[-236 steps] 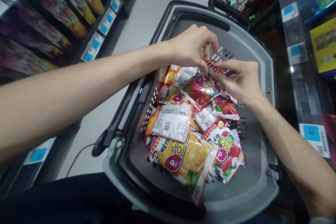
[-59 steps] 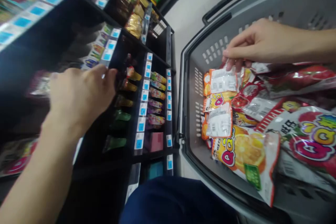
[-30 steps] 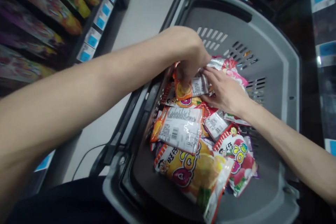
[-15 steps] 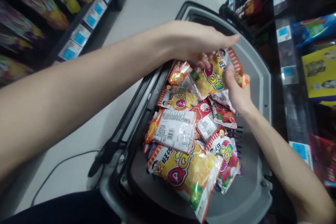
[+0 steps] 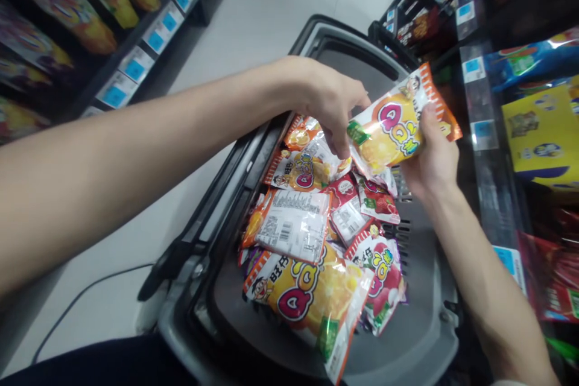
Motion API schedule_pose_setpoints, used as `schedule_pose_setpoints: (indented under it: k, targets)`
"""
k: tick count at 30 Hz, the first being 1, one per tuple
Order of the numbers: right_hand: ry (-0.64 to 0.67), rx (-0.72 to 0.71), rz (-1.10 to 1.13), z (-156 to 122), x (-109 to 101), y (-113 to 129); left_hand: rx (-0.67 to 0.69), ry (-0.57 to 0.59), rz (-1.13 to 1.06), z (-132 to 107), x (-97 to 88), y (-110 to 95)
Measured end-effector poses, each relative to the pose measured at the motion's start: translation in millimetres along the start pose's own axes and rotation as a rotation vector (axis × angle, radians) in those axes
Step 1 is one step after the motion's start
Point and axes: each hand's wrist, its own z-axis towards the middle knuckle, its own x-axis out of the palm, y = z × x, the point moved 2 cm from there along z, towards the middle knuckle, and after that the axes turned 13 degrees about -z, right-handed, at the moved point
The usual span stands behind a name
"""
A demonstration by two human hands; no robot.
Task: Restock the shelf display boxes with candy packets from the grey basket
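My right hand [image 5: 432, 160] grips an orange-and-yellow candy bag [image 5: 395, 126] and holds it above the far end of a grey shopping basket [image 5: 420, 338]. My left hand [image 5: 332, 102] reaches across from the left, fingers curled, pinching the bag's lower left corner. Below both hands, several candy bags lie piled in the basket: a large orange one [image 5: 312, 295] at the near end, a red-and-white one [image 5: 382, 274], one lying back side up with a barcode [image 5: 296, 226], and small red ones [image 5: 377, 202].
Dark store shelves with blue price tags [image 5: 136, 66] and snack bags line the left side. Shelves on the right hold a yellow box [image 5: 545, 132] and blue packets [image 5: 529, 60]. Pale floor [image 5: 271, 6] runs between them. A black basket handle [image 5: 181, 253] sticks out left.
Both hands have lifted the orange-and-yellow bag up and to the right, out of the pile. Two seconds ago my left hand was at the left shelf, then it came back to the basket.
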Motion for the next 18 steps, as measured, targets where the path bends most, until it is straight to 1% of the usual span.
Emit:
schedule_pose_setpoints:
  k: [2,3,4,6,9,12,14,15,16,18]
  targets:
    - [0.003,0.004,-0.005,3,-5,-5,-0.062,0.113,-0.059,-15,5.2,-12]
    - [0.007,0.006,-0.014,5,-7,-7,-0.079,0.174,-0.084,-24,7.7,-19]
    - [0.009,0.006,-0.027,6,-9,-9,-0.082,0.211,-0.106,-34,9.5,-27]
    - [0.022,-0.005,-0.055,7,-11,-13,-0.06,0.247,-0.128,-49,11.2,-39]
    - [0.048,-0.002,-0.06,9,-10,-15,0.014,0.239,-0.11,-60,11.4,-49]
    - [0.02,0.03,-0.026,10,-8,-15,0.072,0.158,-0.115,-66,10.4,-58]
    - [-0.009,0.06,-0.011,9,-8,-12,0.114,0.056,-0.194,-71,7.9,-66]
    - [-0.025,0.08,0.015,9,-9,-9,0.141,-0.013,-0.218,-74,5.4,-70]
    - [-0.053,0.103,0.059,9,-10,-5,0.16,-0.111,-0.211,-76,1.9,-72]
    - [-0.162,0.137,0.242,13,-13,4,0.187,-0.332,-0.118,-79,-5.6,-72]
